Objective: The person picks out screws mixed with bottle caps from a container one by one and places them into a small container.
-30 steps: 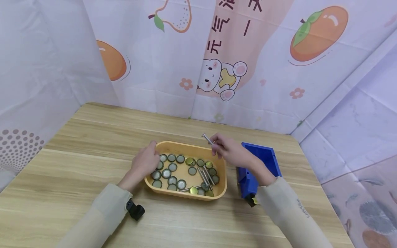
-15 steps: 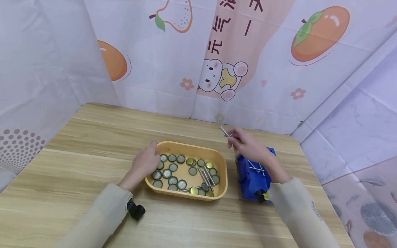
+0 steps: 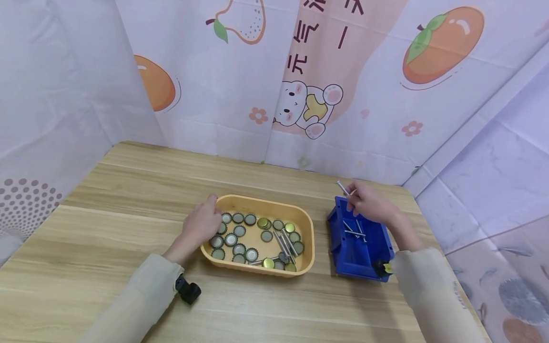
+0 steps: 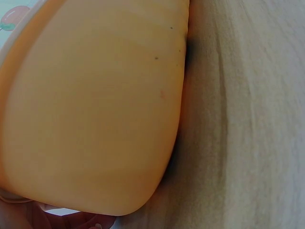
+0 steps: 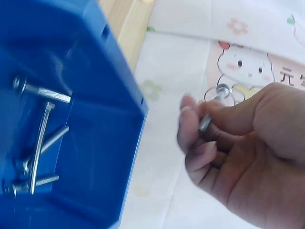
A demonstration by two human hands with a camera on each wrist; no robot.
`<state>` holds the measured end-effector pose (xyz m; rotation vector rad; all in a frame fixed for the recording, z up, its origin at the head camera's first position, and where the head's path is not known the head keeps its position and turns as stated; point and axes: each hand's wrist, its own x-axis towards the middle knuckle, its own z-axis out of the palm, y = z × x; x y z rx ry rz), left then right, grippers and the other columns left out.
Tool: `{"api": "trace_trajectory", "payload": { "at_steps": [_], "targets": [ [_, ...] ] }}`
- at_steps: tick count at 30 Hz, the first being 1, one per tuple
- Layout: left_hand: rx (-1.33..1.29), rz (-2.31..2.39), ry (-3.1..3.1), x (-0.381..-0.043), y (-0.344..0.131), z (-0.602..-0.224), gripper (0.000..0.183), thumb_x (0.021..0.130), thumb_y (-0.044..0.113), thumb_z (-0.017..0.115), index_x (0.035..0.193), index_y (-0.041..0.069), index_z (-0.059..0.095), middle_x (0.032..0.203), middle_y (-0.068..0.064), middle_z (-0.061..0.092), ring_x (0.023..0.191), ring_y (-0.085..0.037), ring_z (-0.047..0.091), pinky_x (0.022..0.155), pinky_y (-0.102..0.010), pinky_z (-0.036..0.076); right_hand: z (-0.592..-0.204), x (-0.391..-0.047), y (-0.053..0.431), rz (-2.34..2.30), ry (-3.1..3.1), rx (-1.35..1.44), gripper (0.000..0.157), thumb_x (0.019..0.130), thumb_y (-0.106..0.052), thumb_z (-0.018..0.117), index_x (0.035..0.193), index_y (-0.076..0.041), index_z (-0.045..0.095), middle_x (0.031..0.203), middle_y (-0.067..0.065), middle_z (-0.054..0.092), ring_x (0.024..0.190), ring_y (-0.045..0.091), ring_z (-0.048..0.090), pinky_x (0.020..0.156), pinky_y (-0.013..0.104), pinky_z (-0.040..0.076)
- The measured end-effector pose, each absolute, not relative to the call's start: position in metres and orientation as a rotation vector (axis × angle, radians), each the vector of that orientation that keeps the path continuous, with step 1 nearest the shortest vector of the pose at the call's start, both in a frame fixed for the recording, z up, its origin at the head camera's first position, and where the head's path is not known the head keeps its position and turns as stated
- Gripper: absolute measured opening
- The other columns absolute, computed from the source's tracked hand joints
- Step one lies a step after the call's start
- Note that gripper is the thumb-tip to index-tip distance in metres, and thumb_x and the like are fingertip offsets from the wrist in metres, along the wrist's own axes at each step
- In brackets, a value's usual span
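Above blue bin: right hand pinches bolt, partly covered
Tray rim: left hand grasps, fingers partly hidden
Head view only: caps

A white curtain printed with fruit hangs behind a wood-grain table

Shiny metal bolts, smooth plastic bin

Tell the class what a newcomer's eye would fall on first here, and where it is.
Probably the vivid blue bin at the table's right, with bolts lying inside. Near its far rim, the right hand pinches another bolt. Next, perhaps, the yellow tray to its left, scattered with bottle caps, the left hand holding its left end.
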<state>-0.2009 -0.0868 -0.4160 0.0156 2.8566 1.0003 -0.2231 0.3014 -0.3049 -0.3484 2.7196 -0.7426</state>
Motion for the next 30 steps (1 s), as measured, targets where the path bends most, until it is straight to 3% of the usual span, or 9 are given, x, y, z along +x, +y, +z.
{"api": "trace_trajectory", "payload": {
  "at_steps": [4,9,13,14,19,26,30],
  "targets": [
    [0.018,0.995,2.862,-0.201,-0.087,-0.416,0.025,0.099,0.018,0.038,0.117,0.004,0.049,0.083,-0.015,0.059,0.066,-0.025,0.054,0.052,-0.033,0.037,-0.306,-0.223,0.312,-0.607,2.700,-0.272,0.020,0.099,0.002,0.039,0.112,0.014,0.049,0.083,0.019,0.064,0.071,0.021,0.064,0.066,0.033,0.055],
    [0.023,0.997,2.861,-0.200,-0.087,-0.416,0.025,0.099,0.017,0.037,0.117,0.004,0.049,0.082,-0.015,0.059,0.065,-0.025,0.054,0.052,-0.033,0.037,-0.310,-0.223,0.319,-0.452,2.650,-0.231,0.017,0.095,0.005,0.042,0.089,0.010,0.056,0.078,0.018,0.066,0.066,0.017,0.064,0.063,0.031,0.056],
    [0.020,0.995,2.862,-0.201,-0.087,-0.417,0.025,0.099,0.017,0.038,0.116,0.003,0.049,0.083,-0.016,0.059,0.065,-0.025,0.054,0.052,-0.033,0.037,-0.314,-0.221,0.321,-0.411,2.626,-0.160,0.016,0.093,0.004,0.039,0.099,0.012,0.052,0.085,0.019,0.062,0.071,0.021,0.066,0.064,0.032,0.056],
    [0.020,0.998,2.862,-0.200,-0.087,-0.417,0.026,0.099,0.017,0.038,0.117,0.003,0.049,0.083,-0.016,0.060,0.066,-0.025,0.054,0.052,-0.033,0.038,-0.315,-0.221,0.322,-0.405,2.629,-0.155,0.014,0.093,0.004,0.038,0.095,0.010,0.050,0.078,0.015,0.059,0.067,0.020,0.063,0.062,0.031,0.053],
    [0.015,0.997,2.859,-0.200,-0.087,-0.416,0.028,0.099,0.017,0.038,0.120,0.003,0.049,0.088,-0.017,0.062,0.068,-0.026,0.055,0.053,-0.033,0.038,-0.313,-0.223,0.320,-0.359,2.678,-0.170,0.014,0.095,0.000,0.036,0.098,0.007,0.048,0.085,0.015,0.053,0.068,0.018,0.057,0.062,0.030,0.046],
    [0.019,1.001,2.859,-0.201,-0.087,-0.416,0.027,0.099,0.017,0.038,0.119,0.002,0.049,0.085,-0.016,0.060,0.067,-0.026,0.055,0.053,-0.033,0.038,-0.303,-0.225,0.294,-0.264,2.874,-0.299,0.027,0.098,-0.015,0.050,0.110,0.008,0.060,0.104,0.023,0.067,0.086,0.029,0.063,0.078,0.047,0.052],
    [0.019,1.001,2.858,-0.201,-0.087,-0.416,0.027,0.099,0.017,0.038,0.119,0.002,0.049,0.083,-0.016,0.060,0.067,-0.026,0.055,0.053,-0.033,0.038,-0.302,-0.223,0.271,-0.233,2.943,-0.369,0.028,0.098,-0.022,0.055,0.106,0.003,0.064,0.100,0.018,0.071,0.083,0.027,0.066,0.077,0.046,0.053]
  ]
}}
